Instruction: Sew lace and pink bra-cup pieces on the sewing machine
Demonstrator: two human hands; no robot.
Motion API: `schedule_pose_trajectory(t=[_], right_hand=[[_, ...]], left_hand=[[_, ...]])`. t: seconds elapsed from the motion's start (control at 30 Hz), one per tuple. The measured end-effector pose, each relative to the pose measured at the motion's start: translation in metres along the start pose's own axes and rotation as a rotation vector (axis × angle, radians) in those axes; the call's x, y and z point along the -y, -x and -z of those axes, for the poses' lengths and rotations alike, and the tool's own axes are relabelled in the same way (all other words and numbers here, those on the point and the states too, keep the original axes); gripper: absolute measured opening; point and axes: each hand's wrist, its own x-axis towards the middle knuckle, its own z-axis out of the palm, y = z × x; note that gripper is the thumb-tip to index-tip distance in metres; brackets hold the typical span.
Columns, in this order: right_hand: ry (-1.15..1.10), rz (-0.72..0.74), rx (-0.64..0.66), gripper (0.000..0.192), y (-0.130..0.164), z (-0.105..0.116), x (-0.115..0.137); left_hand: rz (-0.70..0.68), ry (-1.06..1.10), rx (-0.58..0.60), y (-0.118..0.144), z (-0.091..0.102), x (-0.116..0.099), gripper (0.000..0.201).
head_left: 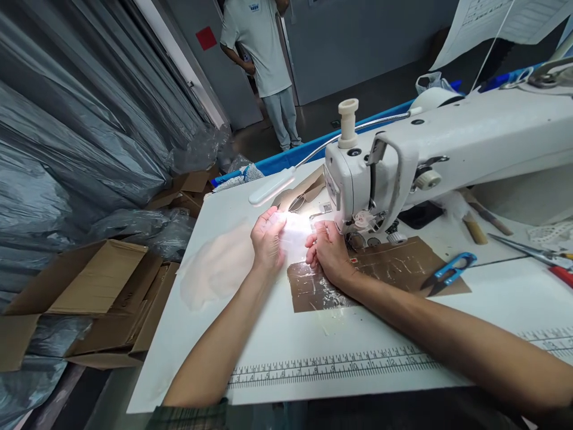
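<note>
A small piece of thin white fabric (295, 236) is stretched between my hands under a bright lamp, its details washed out by the glare. My left hand (268, 242) pinches its left side, thumb on top. Beside the needle area of the white sewing machine (351, 179), my right hand (330, 254) has its fingers curled at the fabric's right edge. That wrist rests over a shiny brown sheet (313, 292) on the white tabletop (268, 328). The needle and presser foot are largely hidden by glare and the hand.
Blue thread snips (454, 269) lie on the brown sheet's right end. Scissors (523, 245) and a brush (474, 230) are farther right. A stick lamp (273, 186) hangs over the table. Left stand open cardboard boxes (98, 278); a person (264, 54) stands behind.
</note>
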Motion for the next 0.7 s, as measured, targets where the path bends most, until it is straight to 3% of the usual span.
schedule_pose_trajectory(t=[0.17,0.4,0.57,0.7], right_hand=[[-0.074,-0.006,-0.026,0.013,0.002,-0.002,0.003],[-0.057,0.012,-0.024,0.014,0.002,-0.001,0.001],[-0.042,0.004,0.057,0.031,0.006,0.000,0.007],[0.050,-0.024,0.180,0.050,0.031,0.005,0.017]], left_hand=[[-0.014,-0.001,0.003,-0.002,0.001,0.002,0.037],[-0.040,-0.022,0.015,-0.001,0.001,0.000,0.038],[-0.040,-0.033,0.018,-0.005,0.004,0.001,0.038],[-0.032,-0.030,0.013,-0.008,0.007,0.002,0.037]])
